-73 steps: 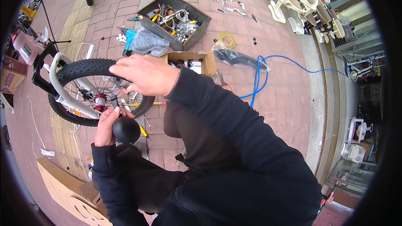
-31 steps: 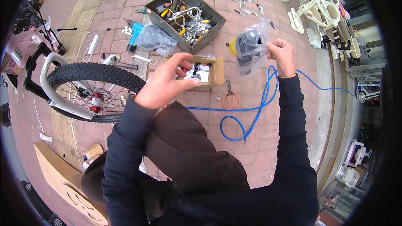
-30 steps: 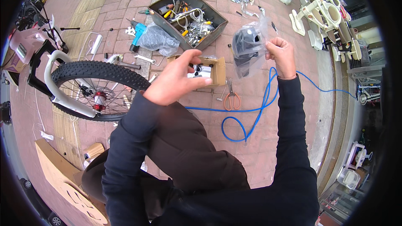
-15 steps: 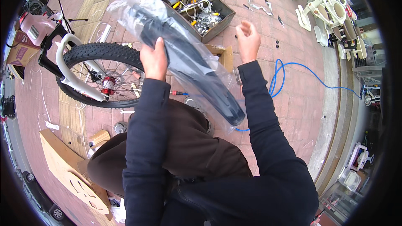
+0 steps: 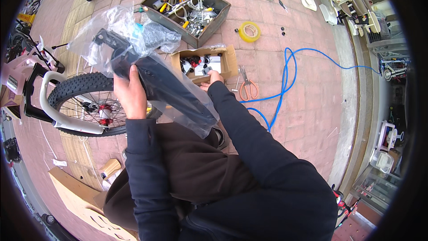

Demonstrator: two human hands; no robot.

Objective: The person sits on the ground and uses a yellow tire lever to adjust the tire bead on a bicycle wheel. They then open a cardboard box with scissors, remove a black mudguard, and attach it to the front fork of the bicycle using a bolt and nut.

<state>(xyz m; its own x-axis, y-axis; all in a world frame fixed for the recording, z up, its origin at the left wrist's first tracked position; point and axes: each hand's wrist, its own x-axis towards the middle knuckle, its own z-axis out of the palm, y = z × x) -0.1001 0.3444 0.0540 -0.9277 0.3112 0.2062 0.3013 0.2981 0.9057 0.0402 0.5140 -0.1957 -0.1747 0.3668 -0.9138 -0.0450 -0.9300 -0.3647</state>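
Slantwise above our knees, we have a long black part (image 5: 167, 85) inside a clear plastic bag (image 5: 82, 42). Our left hand (image 5: 129, 97) grips it through the plastic near its upper end, thumb on top. Our right hand (image 5: 213, 80) is at the near edge of a small cardboard box (image 5: 229, 60); we cannot tell whether its fingers hold anything. Just right of that box we see scissors (image 5: 246, 82), then a blue hose (image 5: 283, 92). Farther out lie yellow tape (image 5: 243, 33) and a metal toolbox (image 5: 203, 40); leftward, a bike wheel (image 5: 80, 85).
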